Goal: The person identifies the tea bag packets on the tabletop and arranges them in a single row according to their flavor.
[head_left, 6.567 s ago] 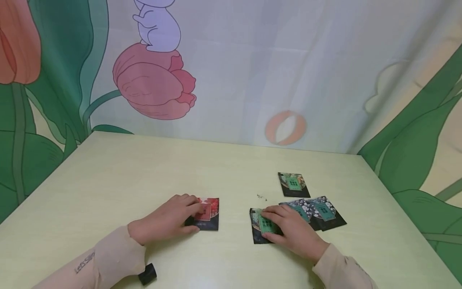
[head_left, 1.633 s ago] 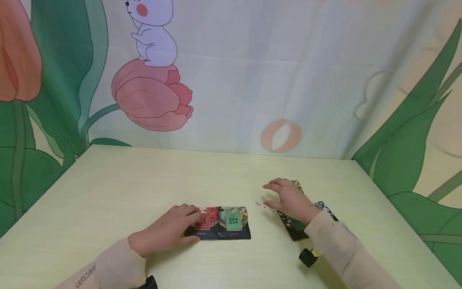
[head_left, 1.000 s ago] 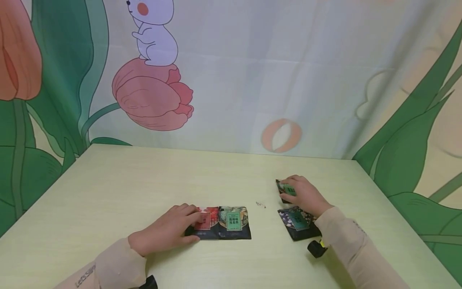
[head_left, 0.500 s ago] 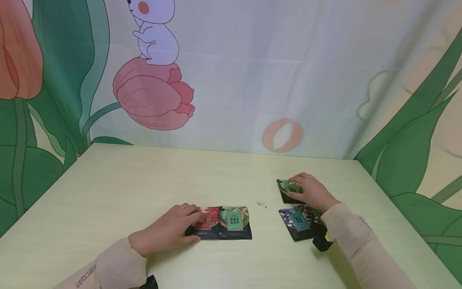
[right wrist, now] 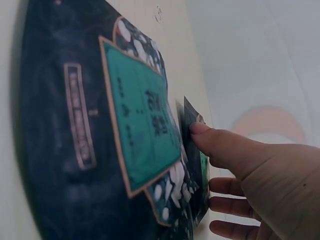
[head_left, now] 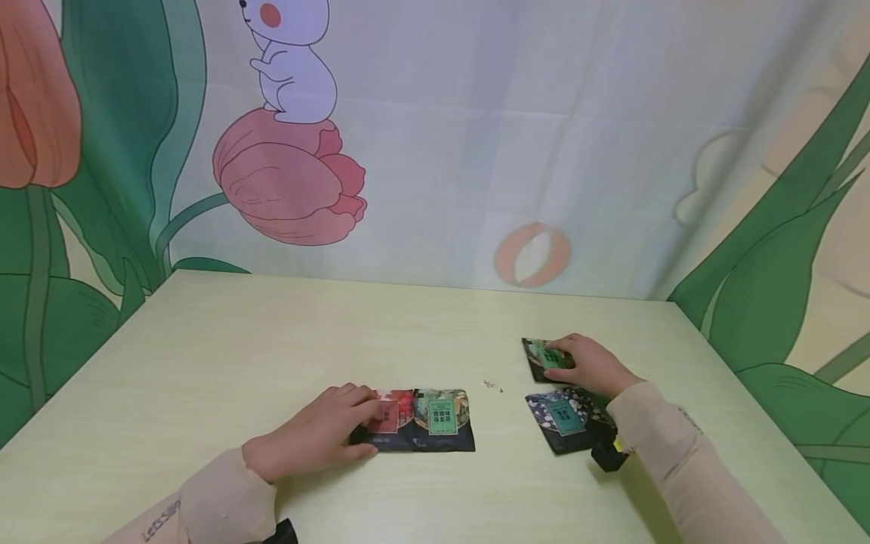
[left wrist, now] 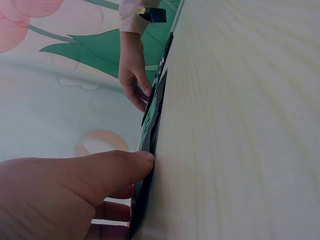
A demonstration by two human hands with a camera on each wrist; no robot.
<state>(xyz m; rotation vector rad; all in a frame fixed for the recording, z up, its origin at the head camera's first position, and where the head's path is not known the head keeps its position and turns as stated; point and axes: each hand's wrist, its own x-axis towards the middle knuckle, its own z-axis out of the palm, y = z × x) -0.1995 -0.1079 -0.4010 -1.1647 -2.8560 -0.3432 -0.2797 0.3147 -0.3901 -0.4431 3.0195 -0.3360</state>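
In the head view, my left hand rests on a red-and-black tea packet, its fingers over the left part and its thumb at the near edge. A green-labelled tea packet lies flush against the red one's right side. Farther back on the right, my right hand touches another green-labelled packet, which lies flat. In the right wrist view, the thumb is against that packet's near edge, with the other fingers relaxed. Nearer to me lies a teal-labelled packet with white blossoms, partly hidden by the right sleeve.
Everything lies on a pale wooden table. A small dark mark shows between the packet groups. Behind the table hangs a printed curtain. A black wrist device sits under the right forearm, overlapping the blossom packet in view.
The green-labelled packet formerly under my right hand now adjoins the red one. My right hand has moved to the far green-labelled packet, shifting slightly right in the last second. My left hand stays put.
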